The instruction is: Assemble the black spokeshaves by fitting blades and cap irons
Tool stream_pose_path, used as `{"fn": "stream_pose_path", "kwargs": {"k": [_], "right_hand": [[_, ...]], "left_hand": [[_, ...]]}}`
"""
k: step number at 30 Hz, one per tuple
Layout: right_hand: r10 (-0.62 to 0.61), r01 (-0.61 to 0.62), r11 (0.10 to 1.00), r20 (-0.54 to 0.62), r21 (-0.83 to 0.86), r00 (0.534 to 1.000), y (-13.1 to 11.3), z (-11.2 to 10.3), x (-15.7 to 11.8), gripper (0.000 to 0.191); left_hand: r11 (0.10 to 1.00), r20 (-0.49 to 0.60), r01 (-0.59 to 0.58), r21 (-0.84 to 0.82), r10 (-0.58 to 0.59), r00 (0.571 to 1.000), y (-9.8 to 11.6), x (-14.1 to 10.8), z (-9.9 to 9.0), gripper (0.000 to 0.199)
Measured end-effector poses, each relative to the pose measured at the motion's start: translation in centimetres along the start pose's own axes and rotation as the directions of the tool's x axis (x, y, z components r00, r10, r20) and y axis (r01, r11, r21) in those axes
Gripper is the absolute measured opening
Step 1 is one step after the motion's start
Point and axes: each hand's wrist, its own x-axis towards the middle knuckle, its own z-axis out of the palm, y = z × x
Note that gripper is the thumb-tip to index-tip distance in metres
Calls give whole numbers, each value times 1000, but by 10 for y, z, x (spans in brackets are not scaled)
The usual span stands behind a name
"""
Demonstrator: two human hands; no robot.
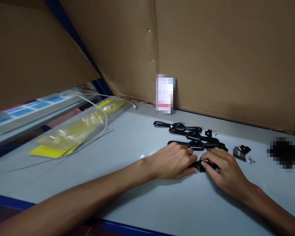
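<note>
My left hand [172,160] is closed round one handle of a black spokeshave [200,166] and holds it low over the table. At the tool's middle, the fingertips of my right hand [223,168] pinch together; a small bright spot shows there, but my fingers hide what they grip. Just behind my hands lie a near spokeshave [195,144], a middle spokeshave [196,135] and a far spokeshave [178,126]. To the right of my right hand rest a metal blade [239,154], a black cap piece [245,149] and a silvery thumbscrew [251,160].
Another black cap piece [208,132] and thumbscrew [215,133] lie behind. Yellow sheets in a clear plastic sleeve [78,127] cover the table's left, with a white cable [105,119] across them. Cardboard [223,59] walls the back. A power strip [39,108] lies far left.
</note>
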Motion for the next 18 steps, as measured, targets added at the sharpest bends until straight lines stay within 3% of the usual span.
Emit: {"fn": "stream_pose_path", "kwargs": {"k": [4,10,18], "right_hand": [[36,-36,999,45,-11,998,0,-1,2,16],[110,-110,993,11,31,994,-3,-1,2,17],[96,-96,995,-19,29,995,3,-4,4,15]], "left_hand": [[1000,-17,-4,5,4,1000,-1,0,1,31],[1000,-9,-9,0,9,1000,-1,0,-1,32],[1000,5,-1,9,1,1000,0,1,-1,31]]}}
